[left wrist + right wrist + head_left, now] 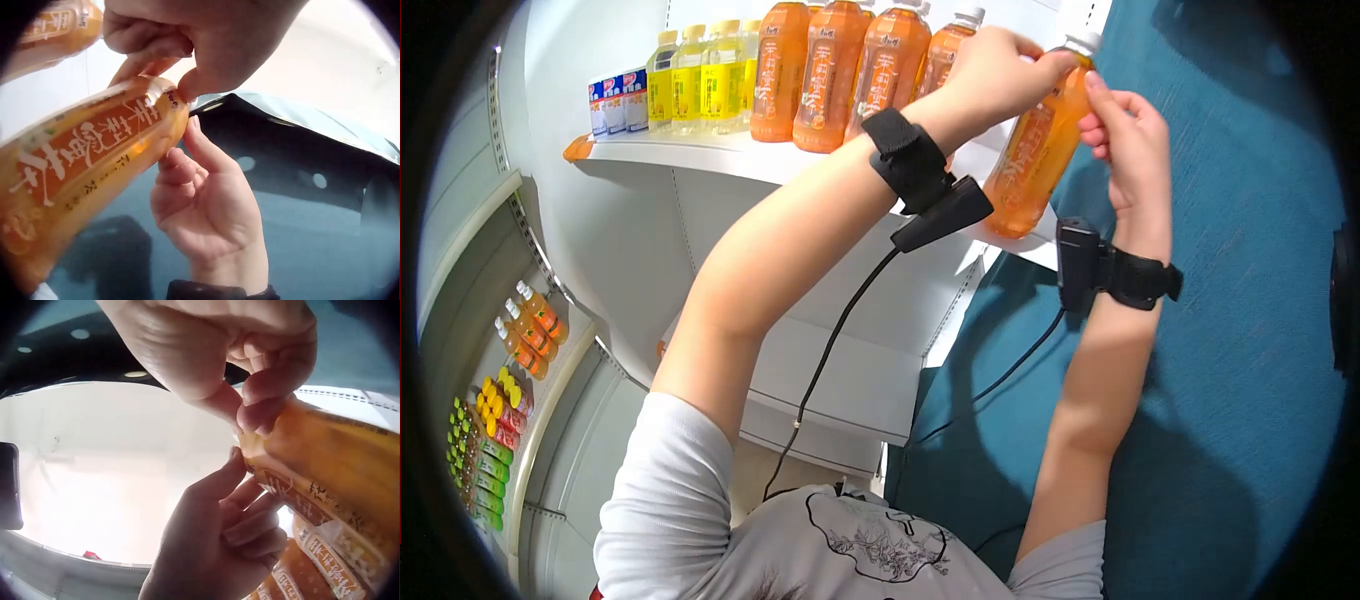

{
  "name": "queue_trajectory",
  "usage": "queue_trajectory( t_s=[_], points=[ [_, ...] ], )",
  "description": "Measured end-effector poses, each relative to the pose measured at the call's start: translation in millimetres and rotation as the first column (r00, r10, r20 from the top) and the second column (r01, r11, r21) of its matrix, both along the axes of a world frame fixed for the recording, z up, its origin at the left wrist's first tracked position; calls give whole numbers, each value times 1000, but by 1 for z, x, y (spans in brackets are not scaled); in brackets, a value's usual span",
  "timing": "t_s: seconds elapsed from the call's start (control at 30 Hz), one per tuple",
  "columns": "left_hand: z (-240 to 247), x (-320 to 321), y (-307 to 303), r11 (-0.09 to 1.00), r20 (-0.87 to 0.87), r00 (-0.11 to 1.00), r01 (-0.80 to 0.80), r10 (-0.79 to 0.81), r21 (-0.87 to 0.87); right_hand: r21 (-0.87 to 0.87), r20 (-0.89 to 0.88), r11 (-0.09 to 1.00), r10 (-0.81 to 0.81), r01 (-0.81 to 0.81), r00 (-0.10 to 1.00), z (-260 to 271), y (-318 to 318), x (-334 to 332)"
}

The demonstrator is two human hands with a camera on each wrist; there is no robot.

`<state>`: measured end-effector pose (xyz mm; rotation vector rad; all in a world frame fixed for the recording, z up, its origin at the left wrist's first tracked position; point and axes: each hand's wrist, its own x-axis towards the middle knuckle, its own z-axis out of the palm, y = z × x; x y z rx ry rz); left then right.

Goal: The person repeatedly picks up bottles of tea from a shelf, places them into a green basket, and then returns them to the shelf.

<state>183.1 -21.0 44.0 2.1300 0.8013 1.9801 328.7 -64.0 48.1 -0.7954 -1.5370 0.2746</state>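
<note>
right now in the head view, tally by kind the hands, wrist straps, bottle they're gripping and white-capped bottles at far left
left hand and right hand: 2
black wrist straps: 2
gripped orange bottle: 1
white-capped bottles: 3
total: 8

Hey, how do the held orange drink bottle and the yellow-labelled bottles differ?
The left hand and right hand pinch the orange drink bottle; the yellow-labelled bottles stand on the shelf. The orange drink bottle's cap is white; the yellow-labelled bottles' caps are pale yellow. All are labelled and capped.
</note>
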Motion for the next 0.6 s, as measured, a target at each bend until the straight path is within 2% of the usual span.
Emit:
queue_trajectory(
  t_s=[0.17, 0.33, 0.43, 0.5, 0.53, 0.6],
  points=[
    [-7, -3, 7, 997, -6, 999, -40, 39, -72, -103, -86, 991, 74, -83, 994, -7, 18, -3],
    [-14, -4, 11, 993, -18, 999, -35, 34, -110, -135, -65, 990, 25, -34, 998, -7, 26, -7],
    [-23, -6, 14, 995, -106, 994, -52, 42, -90, -170, -29, 985, 0, -5, 1000, -8, 31, -8],
    [-30, -7, 14, 990, -140, 980, -144, 140, -15, -200, 6, 980, 11, -10, 1000, -12, 34, -7],
    [-33, -8, 15, 990, -142, 980, -143, 139, -18, -202, 4, 979, 10, -9, 1000, -13, 34, -6],
    [-36, -10, 6, 975, -184, 963, -213, 199, -59, -199, 157, 980, 59, -27, 986, -13, 31, -4]
  ],
)
